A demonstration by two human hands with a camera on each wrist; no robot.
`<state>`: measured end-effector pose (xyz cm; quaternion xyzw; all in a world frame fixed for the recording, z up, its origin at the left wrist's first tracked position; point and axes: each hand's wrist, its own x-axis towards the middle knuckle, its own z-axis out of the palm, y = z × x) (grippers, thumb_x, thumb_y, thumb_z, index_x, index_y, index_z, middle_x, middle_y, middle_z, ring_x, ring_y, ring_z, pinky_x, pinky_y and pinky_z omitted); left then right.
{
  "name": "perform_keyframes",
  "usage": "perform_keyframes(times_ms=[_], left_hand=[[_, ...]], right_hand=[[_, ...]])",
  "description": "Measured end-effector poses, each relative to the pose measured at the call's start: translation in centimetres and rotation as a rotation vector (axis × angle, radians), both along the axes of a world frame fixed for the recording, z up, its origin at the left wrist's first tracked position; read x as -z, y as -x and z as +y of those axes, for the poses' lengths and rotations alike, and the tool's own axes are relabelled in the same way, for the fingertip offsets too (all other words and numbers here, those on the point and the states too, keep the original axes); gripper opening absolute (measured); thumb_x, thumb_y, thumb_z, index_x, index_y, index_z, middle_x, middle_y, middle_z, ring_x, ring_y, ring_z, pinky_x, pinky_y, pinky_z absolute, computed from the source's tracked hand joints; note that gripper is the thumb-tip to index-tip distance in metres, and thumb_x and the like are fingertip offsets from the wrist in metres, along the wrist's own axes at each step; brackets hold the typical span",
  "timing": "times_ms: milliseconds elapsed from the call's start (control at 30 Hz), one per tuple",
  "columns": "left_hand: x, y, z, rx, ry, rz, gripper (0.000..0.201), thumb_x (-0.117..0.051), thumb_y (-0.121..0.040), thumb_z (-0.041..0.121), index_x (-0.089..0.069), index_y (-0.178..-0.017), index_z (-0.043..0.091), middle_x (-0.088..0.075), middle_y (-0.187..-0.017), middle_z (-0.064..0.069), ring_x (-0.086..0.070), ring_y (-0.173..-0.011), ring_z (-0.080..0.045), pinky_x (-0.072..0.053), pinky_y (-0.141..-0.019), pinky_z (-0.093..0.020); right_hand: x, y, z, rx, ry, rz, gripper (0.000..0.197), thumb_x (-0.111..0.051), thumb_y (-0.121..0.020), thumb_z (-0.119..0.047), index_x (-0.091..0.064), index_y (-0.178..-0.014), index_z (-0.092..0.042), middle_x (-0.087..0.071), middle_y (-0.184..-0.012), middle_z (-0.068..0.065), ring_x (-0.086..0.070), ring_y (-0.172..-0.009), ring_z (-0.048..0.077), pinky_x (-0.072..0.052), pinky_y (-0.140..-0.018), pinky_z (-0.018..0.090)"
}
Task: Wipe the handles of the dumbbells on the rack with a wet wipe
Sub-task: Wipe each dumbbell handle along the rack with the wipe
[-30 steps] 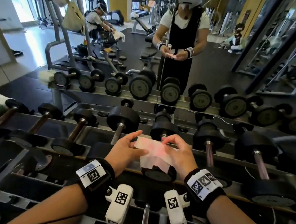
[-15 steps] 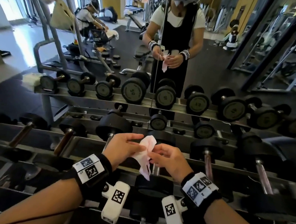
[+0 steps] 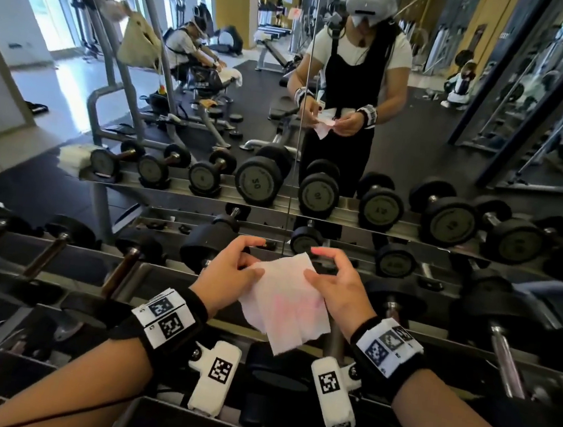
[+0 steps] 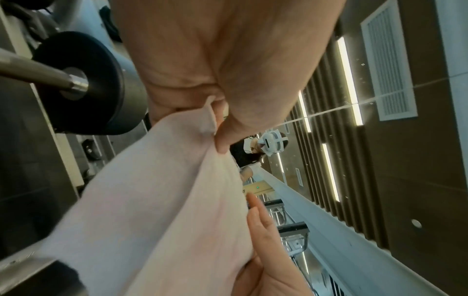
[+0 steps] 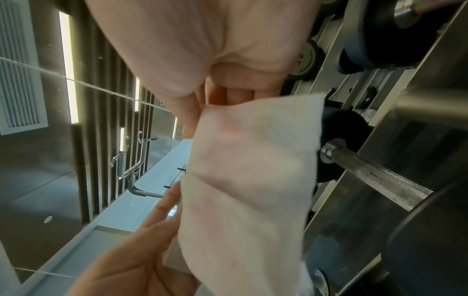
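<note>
Head view: both hands raised above the dumbbell rack (image 3: 62, 261), holding one wet wipe (image 3: 285, 303) between them. The left hand (image 3: 229, 277) grasps the wipe's left edge — thumb pressed on its upper face, fingers curled behind. The right hand (image 3: 338, 287) grasps the right edge in the same manner, thumb on top, index finger arched above the sheet. The wipe is spread open, creased, faintly pink at its centre; its lower corner hangs free toward the person, and it touches no dumbbell.

Left wrist view: the wipe (image 4: 157, 210) is pinched at its upper corner by the left hand (image 4: 228, 70); the fingers of the right hand (image 4: 263, 230) show past the far edge of the sheet. A dumbbell (image 4: 83, 80) with a metal handle lies beside the hand.

Right wrist view: the right hand (image 5: 215, 60) pinches the top edge of the wipe (image 5: 248, 180); the left hand (image 5: 136, 250) meets the sheet from below. Just beside the wipe — apart from it — lies a knurled dumbbell handle (image 5: 375, 176).

Beyond the rack stands a mirror (image 3: 215, 103), reflecting the person, both hands at the wipe, and a row of dumbbells (image 3: 259, 180).
</note>
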<state>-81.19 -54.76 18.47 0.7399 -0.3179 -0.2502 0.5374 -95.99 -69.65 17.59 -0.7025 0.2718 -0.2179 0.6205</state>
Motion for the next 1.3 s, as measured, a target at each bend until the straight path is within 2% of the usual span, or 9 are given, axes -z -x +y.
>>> perform_keyframes(times_ms=[100,200,267,400,533,633,800,1000,1300], left_hand=[[1.1,0.4,-0.3,-0.072,0.034,0.004,0.04,-0.066,-0.09,0.005,-0.061,-0.117,0.032,-0.065,-0.109,0.003,-0.063,-0.103,-0.018,-0.055,-0.085,-0.035],[2.0,0.9,-0.7,-0.132,0.095,0.023,0.019,-0.067,-0.09,0.01,-0.07,-0.095,0.027,-0.066,-0.108,0.001,-0.063,-0.104,-0.023,-0.056,-0.084,-0.039],[2.3,1.3,-0.9,-0.13,0.128,-0.012,0.016,-0.077,-0.083,0.02,-0.072,-0.093,0.032,-0.065,-0.107,0.008,-0.062,-0.103,-0.01,-0.052,-0.08,-0.026],[2.9,2.1,-0.8,-0.06,0.003,-0.183,0.056,-0.09,-0.062,0.039,-0.064,-0.112,0.042,-0.042,-0.134,0.019,-0.041,-0.118,0.008,-0.035,-0.092,-0.01],[4.0,3.0,-0.7,0.007,-0.231,-0.359,0.059,-0.087,-0.06,0.048,-0.058,-0.112,0.053,-0.034,-0.151,0.019,-0.024,-0.142,-0.015,-0.018,-0.119,-0.053],[4.7,2.9,-1.1,-0.026,-0.171,-0.264,0.032,-0.083,-0.072,0.039,-0.066,-0.096,0.049,-0.052,-0.138,0.017,-0.042,-0.134,-0.01,-0.022,-0.116,-0.059],[5.8,3.5,-1.5,0.135,-0.064,-0.105,0.025,-0.075,-0.084,0.036,-0.071,-0.108,0.033,-0.072,-0.101,0.018,-0.063,-0.097,0.007,-0.052,-0.093,-0.029],[7.6,3.6,-1.3,0.134,-0.075,0.002,0.018,-0.072,-0.088,0.026,-0.07,-0.106,0.026,-0.074,-0.094,0.005,-0.069,-0.092,-0.011,-0.056,-0.09,-0.039],[12.9,4.7,0.7,0.202,-0.224,-0.035,0.015,-0.072,-0.086,0.04,-0.074,-0.082,0.026,-0.072,-0.078,0.005,-0.066,-0.073,-0.008,-0.055,-0.069,-0.017]], right_hand=[[-0.5,0.6,0.0,-0.138,-0.022,-0.058,0.042,-0.06,-0.096,-0.012,-0.06,-0.128,-0.038,-0.07,-0.094,0.015,-0.066,-0.087,0.028,-0.053,-0.086,0.043],[-0.8,0.7,-0.2,-0.251,0.07,0.04,0.034,-0.065,-0.091,-0.006,-0.072,-0.112,-0.031,-0.07,-0.113,0.006,-0.066,-0.106,0.025,-0.053,-0.096,0.038],[-0.6,0.4,-0.5,-0.286,0.118,0.125,0.042,-0.071,-0.084,0.0,-0.068,-0.113,-0.03,-0.068,-0.116,0.008,-0.064,-0.108,0.027,-0.052,-0.097,0.043],[0.0,-0.3,-0.8,-0.238,0.161,0.136,0.05,-0.068,-0.079,0.009,-0.065,-0.116,-0.026,-0.068,-0.114,0.008,-0.066,-0.104,0.025,-0.055,-0.092,0.042],[0.9,-0.5,-0.7,-0.161,0.17,0.088,0.043,-0.07,-0.078,0.008,-0.066,-0.105,-0.024,-0.071,-0.104,0.001,-0.068,-0.098,0.017,-0.055,-0.085,0.028],[1.0,-0.4,-0.9,-0.134,0.303,0.153,0.03,-0.073,-0.078,-0.002,-0.069,-0.097,-0.025,-0.071,-0.092,-0.002,-0.067,-0.09,0.01,-0.052,-0.08,0.02],[0.5,-0.3,-1.2,-0.121,0.388,0.172,0.009,-0.076,-0.079,-0.015,-0.071,-0.082,-0.023,-0.072,-0.076,-0.001,-0.068,-0.075,0.013,-0.055,-0.072,0.028],[1.9,-0.3,-2.1,-0.082,0.653,0.261,0.014,-0.079,-0.077,-0.026,-0.069,-0.08,-0.017,-0.054,-0.096,-0.002,-0.053,-0.086,0.012,-0.043,-0.077,0.026],[9.0,2.8,-1.3,-0.139,0.337,0.369,0.014,-0.069,-0.088,-0.027,-0.058,-0.079,-0.024,-0.061,-0.072,-0.006,-0.056,-0.066,0.007,-0.042,-0.061,0.017]])
